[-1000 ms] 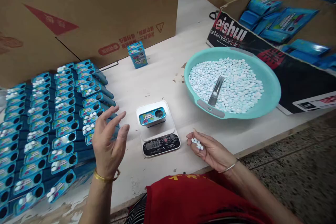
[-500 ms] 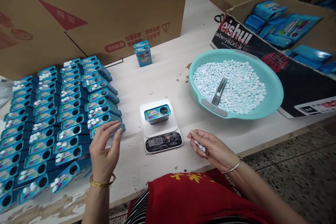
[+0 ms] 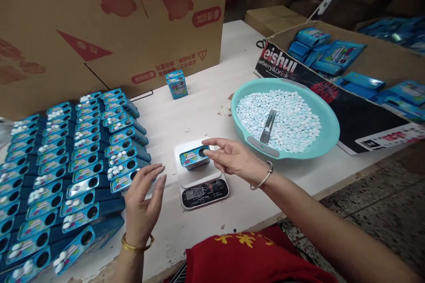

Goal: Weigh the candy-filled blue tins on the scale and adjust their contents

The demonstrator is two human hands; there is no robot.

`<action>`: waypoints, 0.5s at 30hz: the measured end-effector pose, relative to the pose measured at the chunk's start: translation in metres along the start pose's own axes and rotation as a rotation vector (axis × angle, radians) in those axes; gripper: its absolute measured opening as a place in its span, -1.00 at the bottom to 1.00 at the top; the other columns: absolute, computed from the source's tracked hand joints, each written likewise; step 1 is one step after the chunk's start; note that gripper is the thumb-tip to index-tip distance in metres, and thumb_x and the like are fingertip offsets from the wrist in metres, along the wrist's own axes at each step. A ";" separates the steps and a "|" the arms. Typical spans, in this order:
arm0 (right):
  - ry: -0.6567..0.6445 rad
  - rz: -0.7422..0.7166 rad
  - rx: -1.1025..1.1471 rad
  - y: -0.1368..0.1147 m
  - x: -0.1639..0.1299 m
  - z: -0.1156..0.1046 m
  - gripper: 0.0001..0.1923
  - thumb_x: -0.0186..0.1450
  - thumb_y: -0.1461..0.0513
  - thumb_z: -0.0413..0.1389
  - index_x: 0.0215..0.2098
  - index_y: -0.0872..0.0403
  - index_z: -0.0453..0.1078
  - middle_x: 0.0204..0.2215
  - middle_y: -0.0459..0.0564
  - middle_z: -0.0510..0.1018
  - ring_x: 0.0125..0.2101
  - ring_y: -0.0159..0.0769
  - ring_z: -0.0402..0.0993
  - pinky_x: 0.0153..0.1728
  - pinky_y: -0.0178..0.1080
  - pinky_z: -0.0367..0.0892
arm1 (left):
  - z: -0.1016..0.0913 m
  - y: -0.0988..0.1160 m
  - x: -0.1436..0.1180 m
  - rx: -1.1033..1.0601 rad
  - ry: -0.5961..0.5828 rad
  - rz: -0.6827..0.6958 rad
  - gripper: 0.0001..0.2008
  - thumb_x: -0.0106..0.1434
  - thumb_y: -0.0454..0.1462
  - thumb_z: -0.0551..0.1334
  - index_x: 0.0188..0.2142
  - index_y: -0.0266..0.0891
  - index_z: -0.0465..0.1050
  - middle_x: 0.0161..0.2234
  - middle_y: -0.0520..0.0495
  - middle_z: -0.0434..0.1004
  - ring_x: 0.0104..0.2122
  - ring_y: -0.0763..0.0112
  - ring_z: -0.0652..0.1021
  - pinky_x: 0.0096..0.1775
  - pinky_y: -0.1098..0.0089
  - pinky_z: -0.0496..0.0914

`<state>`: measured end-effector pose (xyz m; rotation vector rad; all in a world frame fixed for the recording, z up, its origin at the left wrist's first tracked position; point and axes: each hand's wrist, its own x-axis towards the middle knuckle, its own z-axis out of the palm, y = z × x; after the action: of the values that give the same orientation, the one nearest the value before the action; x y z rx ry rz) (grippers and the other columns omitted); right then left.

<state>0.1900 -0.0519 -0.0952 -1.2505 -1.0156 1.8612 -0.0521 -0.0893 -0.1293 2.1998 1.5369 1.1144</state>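
A small white digital scale [image 3: 203, 182] stands near the table's front edge with an open blue candy tin [image 3: 193, 158] on its platform. My right hand [image 3: 236, 160] reaches over it palm down, thumb and forefinger pinched at the tin's round hole; the white tablets it held are hidden under the fingers. My left hand [image 3: 144, 203] hovers open beside the scale, fingertips next to the nearest tin of the rows of blue tins [image 3: 73, 159], several of which have tablets lying on top.
A teal basin [image 3: 332, 129] of pale blue tablets [image 3: 292, 119] with a metal scoop [image 3: 267, 126] sits to the right. One tin [image 3: 176, 84] stands upright before a big cardboard box [image 3: 99, 31]. A carton of blue packets [image 3: 327, 51] lies at far right.
My right hand has swung from the table edge up to the tin on the scale. The left hand has lowered and edged toward the scale. The camera view has tilted upward.
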 end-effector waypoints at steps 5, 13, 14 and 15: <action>0.061 -0.005 0.094 0.026 -0.010 -0.014 -0.47 0.15 -0.06 0.17 -0.09 0.12 0.28 -0.79 -0.31 0.21 -0.74 -0.57 -0.11 -0.68 -0.35 -0.28 | 0.015 0.008 0.024 0.065 -0.262 0.129 -0.52 0.24 -0.17 0.23 0.14 -0.13 0.22 0.04 -0.18 0.34 0.02 0.18 0.40 0.00 0.18 0.34; 0.199 0.199 0.210 0.118 -0.013 -0.030 -0.31 -0.06 -0.27 0.17 -0.30 0.13 0.32 -0.78 -0.32 0.17 -0.77 -0.62 -0.20 -0.70 -0.37 -0.34 | 0.057 -0.026 0.150 0.371 -0.461 0.227 -0.71 0.27 -0.18 0.16 -0.03 -0.21 0.31 -0.16 -0.12 0.46 -0.16 0.22 0.46 -0.15 0.24 0.30; 0.210 0.217 0.211 0.126 -0.012 -0.033 -0.29 -0.09 -0.29 0.17 -0.31 0.13 0.32 -0.79 -0.32 0.17 -0.78 -0.62 -0.20 -0.71 -0.38 -0.34 | 0.063 -0.036 0.172 0.430 -0.440 0.200 -0.70 0.25 -0.20 0.18 -0.03 -0.21 0.31 -0.15 -0.12 0.46 -0.15 0.21 0.46 -0.14 0.25 0.29; 0.212 0.233 0.213 0.133 -0.012 -0.036 -0.28 -0.12 -0.30 0.17 -0.33 0.12 0.33 -0.79 -0.31 0.17 -0.79 -0.63 -0.19 -0.71 -0.38 -0.34 | 0.070 -0.046 0.192 0.467 -0.420 0.180 -0.69 0.24 -0.21 0.19 -0.03 -0.21 0.32 -0.14 -0.13 0.46 -0.14 0.19 0.45 -0.13 0.25 0.28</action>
<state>0.2141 -0.1165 -0.2148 -1.4471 -0.5633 1.9016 -0.0051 0.1149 -0.1171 2.6912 1.5383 0.2974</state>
